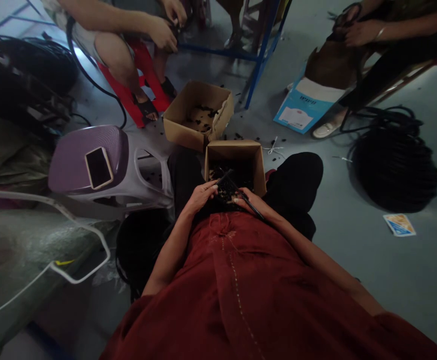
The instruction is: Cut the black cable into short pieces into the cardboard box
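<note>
Left hand (pixel 201 196) and right hand (pixel 249 201) closed on one long black piece (pixel 256 211), above lap, near front edge of nearer of two cardboard boxes (pixel 233 150). Black scraps (pixel 229 175) lay inside; second box (pixel 176 122) stood just beyond, also holding scraps.

A grey-blue concrete floor (pixel 409 300) spread beneath the furniture: a lilac plastic stool (pixel 71 165) stood on the left, a red plastic stool (pixel 128 95) farther back, and a blue metal table frame (pixel 263 60) beyond.
</note>
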`<control>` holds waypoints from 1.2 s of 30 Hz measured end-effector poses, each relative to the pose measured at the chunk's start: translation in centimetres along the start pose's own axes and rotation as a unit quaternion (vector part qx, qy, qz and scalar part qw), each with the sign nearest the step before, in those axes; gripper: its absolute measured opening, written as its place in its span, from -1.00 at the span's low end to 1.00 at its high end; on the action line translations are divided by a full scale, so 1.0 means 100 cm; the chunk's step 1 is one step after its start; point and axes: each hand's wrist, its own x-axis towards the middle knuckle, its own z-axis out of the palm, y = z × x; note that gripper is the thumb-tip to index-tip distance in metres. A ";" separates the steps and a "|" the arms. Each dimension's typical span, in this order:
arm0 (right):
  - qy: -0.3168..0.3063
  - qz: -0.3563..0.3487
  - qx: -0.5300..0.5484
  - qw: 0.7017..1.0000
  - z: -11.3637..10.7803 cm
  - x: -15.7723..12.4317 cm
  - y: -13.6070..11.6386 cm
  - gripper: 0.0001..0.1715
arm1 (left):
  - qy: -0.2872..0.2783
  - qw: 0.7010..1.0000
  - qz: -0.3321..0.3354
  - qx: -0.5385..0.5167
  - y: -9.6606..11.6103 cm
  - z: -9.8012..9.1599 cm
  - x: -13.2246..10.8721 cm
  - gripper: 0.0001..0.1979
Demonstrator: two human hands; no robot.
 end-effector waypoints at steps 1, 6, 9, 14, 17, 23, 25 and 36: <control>-0.003 -0.005 0.009 1.000 0.001 0.001 0.002 -0.41 | -0.003 1.000 0.000 0.000 0.000 0.000 0.000 -0.56; -0.014 -0.011 0.007 1.000 0.000 0.003 0.003 -0.42 | -0.011 1.000 -0.002 0.018 0.003 0.000 -0.001 -0.58; -0.021 -0.019 -0.010 1.000 -0.003 0.001 -0.001 -0.42 | -0.015 0.999 0.001 0.035 0.004 0.000 -0.002 -0.59; -0.029 -0.032 -0.056 0.997 -0.009 -0.001 -0.009 -0.42 | -0.020 0.998 -0.001 0.060 0.004 0.001 -0.002 -0.58; -0.025 -0.034 -0.072 0.997 -0.010 -0.002 -0.012 -0.45 | -0.020 0.998 -0.002 0.062 0.004 0.001 -0.002 -0.57; -0.005 -0.025 -0.082 0.996 -0.006 -0.001 -0.009 -0.57 | -0.017 0.999 -0.010 0.043 0.006 0.000 -0.003 -0.55; -0.004 -0.025 -0.100 0.995 -0.005 0.000 -0.006 -0.61 | -0.012 0.999 -0.016 0.040 0.005 0.000 -0.002 -0.53; 0.010 -0.025 -0.148 0.989 -0.002 0.000 0.002 -0.71 | -0.015 0.999 -0.007 0.045 0.001 0.001 -0.001 -0.56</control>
